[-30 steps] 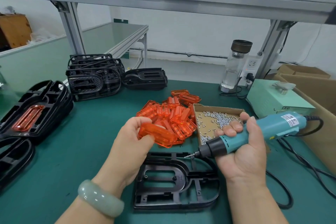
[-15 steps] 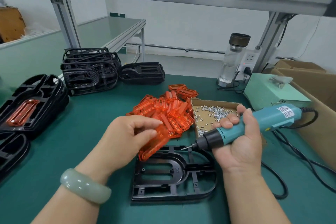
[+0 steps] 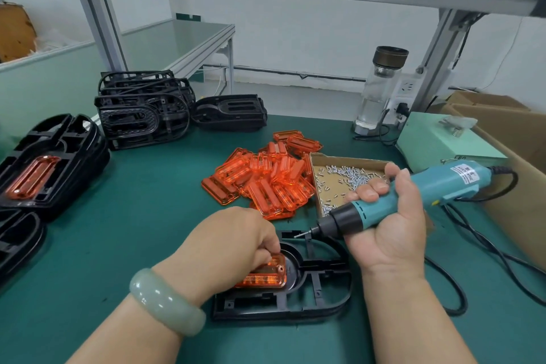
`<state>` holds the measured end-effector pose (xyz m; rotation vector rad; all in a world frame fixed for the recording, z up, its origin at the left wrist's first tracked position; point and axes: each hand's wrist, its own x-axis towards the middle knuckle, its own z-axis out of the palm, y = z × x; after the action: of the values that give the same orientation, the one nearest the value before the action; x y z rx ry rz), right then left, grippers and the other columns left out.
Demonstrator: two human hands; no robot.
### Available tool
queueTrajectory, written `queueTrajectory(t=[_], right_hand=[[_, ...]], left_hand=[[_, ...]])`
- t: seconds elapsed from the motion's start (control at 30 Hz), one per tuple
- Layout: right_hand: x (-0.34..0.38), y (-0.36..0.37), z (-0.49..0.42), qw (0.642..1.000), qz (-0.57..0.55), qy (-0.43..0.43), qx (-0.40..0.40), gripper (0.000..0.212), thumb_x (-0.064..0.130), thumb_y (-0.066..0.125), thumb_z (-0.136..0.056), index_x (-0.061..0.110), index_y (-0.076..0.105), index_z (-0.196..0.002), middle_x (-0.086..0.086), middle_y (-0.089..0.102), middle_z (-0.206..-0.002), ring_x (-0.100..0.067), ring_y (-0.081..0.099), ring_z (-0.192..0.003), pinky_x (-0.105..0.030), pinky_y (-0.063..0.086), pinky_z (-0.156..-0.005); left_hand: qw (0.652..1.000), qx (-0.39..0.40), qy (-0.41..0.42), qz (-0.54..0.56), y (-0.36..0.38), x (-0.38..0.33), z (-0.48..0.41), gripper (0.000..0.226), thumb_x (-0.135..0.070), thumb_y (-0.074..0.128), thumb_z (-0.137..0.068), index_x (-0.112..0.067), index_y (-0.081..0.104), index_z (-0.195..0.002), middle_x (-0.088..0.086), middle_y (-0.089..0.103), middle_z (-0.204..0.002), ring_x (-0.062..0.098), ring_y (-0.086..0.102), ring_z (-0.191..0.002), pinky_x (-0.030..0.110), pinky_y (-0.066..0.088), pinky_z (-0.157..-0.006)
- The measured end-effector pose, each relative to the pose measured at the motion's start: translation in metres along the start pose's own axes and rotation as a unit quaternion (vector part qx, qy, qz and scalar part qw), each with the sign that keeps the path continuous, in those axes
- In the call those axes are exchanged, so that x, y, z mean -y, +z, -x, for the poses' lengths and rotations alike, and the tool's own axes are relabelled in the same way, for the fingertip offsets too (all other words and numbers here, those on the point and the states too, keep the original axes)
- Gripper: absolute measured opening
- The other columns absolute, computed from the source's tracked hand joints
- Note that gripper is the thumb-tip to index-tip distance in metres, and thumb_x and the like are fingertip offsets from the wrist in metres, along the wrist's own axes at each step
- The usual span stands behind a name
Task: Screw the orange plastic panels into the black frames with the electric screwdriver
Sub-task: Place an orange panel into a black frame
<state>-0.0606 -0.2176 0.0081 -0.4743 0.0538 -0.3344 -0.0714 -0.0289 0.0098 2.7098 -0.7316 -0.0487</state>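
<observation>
Benchtop (image 3: 133, 230): panel (image 3: 266, 275) now inside frame (image 3: 325, 298)

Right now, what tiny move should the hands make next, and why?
Probably lower the screwdriver tip onto the hole in the panel. The left hand holds the panel down in the frame, while the right hand grips the screwdriver with its tip above the frame, touching nothing.

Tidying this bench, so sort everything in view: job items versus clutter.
Job: orange panel, held by left hand; black frame; electric screwdriver in right hand; screws; spare panels; frame stacks.
Lying about: glass bottle; cardboard boxes.
</observation>
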Motion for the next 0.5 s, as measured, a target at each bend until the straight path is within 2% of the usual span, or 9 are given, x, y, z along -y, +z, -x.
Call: queueTrajectory(t=[0.07, 0.17, 0.23, 0.33, 0.5], right_hand=[[0.0, 0.001, 0.0, 1.0, 0.001, -0.001, -0.001, 0.016, 0.03, 0.061, -0.077, 0.022, 0.055, -0.09, 0.01, 0.047, -0.057, -0.004, 0.045, -0.046, -0.017, 0.045, -0.053], [0.0, 0.0, 0.0, 1.0, 0.003, -0.001, 0.0, 0.016, 0.03, 0.06, -0.077, 0.022, 0.055, -0.09, 0.011, 0.047, -0.057, -0.004, 0.045, -0.046, -0.017, 0.044, -0.053], [0.001, 0.0, 0.0, 1.0, -0.001, 0.0, 0.001, 0.016, 0.03, 0.061, -0.077, 0.022, 0.055, -0.09, 0.01, 0.047, -0.058, -0.004, 0.045, -0.046, -0.017, 0.045, -0.053], [0.001, 0.0, 0.0, 1.0, -0.003, 0.0, 0.001, 0.016, 0.03, 0.061, -0.077, 0.022, 0.055, -0.089, 0.01, 0.047, -0.058, -0.004, 0.045, -0.046, -0.017, 0.045, -0.053], [0.001, 0.0, 0.0, 1.0, 0.002, -0.004, -0.002, 0.017, 0.03, 0.062, -0.077, 0.022, 0.055, -0.09, 0.01, 0.047, -0.058, -0.004, 0.046, -0.046, -0.017, 0.045, -0.053]], left_hand=[[1.0, -0.009, -0.004, -0.007, 0.002, 0.002, 0.001, 0.018, -0.034, 0.062, -0.085, -0.034, 0.068, -0.102, -0.014, 0.055, -0.091, 0.007, 0.054, -0.093, 0.025, 0.043, -0.085], [0.999, -0.03, -0.017, -0.014, 0.003, 0.002, 0.004, 0.006, -0.036, 0.064, -0.082, -0.033, 0.063, -0.087, -0.015, 0.044, -0.078, 0.005, 0.046, -0.081, 0.024, 0.043, -0.079], [0.999, -0.037, -0.019, -0.014, 0.004, 0.002, 0.005, 0.004, -0.036, 0.064, -0.083, -0.032, 0.063, -0.084, -0.015, 0.046, -0.077, 0.003, 0.045, -0.08, 0.023, 0.043, -0.079], [0.999, -0.033, -0.02, -0.004, 0.003, 0.005, 0.008, 0.007, -0.035, 0.061, -0.084, -0.032, 0.067, -0.088, -0.018, 0.048, -0.08, 0.002, 0.048, -0.084, 0.022, 0.042, -0.081], [0.999, 0.0, -0.031, -0.014, -0.001, 0.011, 0.016, 0.015, -0.041, 0.063, -0.082, -0.038, 0.069, -0.096, -0.019, 0.048, -0.073, 0.002, 0.047, -0.077, 0.022, 0.044, -0.075]])
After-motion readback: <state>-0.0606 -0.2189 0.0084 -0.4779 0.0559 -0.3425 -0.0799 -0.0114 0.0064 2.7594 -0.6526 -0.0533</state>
